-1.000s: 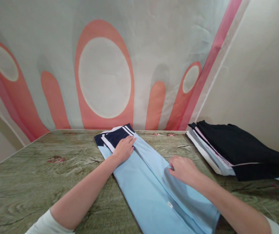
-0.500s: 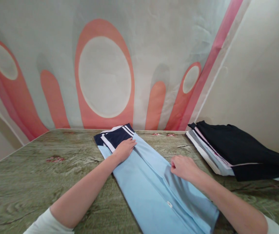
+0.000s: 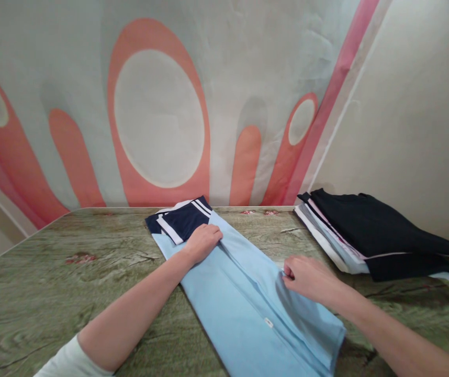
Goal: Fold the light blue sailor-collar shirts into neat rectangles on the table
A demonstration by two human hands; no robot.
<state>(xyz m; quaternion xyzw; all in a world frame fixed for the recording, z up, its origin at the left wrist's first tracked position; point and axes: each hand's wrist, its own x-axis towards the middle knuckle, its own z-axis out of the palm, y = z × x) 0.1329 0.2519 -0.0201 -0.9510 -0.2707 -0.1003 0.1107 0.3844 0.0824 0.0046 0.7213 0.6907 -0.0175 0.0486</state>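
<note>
A light blue shirt (image 3: 228, 293) lies folded lengthwise on the table, slanting from far left to near right. At its far end a navy section (image 3: 181, 220) carries white stripes. My left hand (image 3: 204, 243) rests on the shirt just below the navy part, fingers curled over a folded edge. Farther right, my right hand (image 3: 306, 277) is closed in a pinch on the shirt's right edge, lifting the cloth a little into a shaded fold. A small white tag (image 3: 268, 322) shows along the side seam.
A stack of folded clothes (image 3: 377, 225), black on top with white, grey and pink layers below, sits at the right. The wood-patterned table (image 3: 71, 293) meets a wall (image 3: 224, 78) with red-orange shapes at the back.
My right hand has pulled the shirt's edge slightly to the right. My left hand's fingers are more curled on the fold. The view has shifted a little.
</note>
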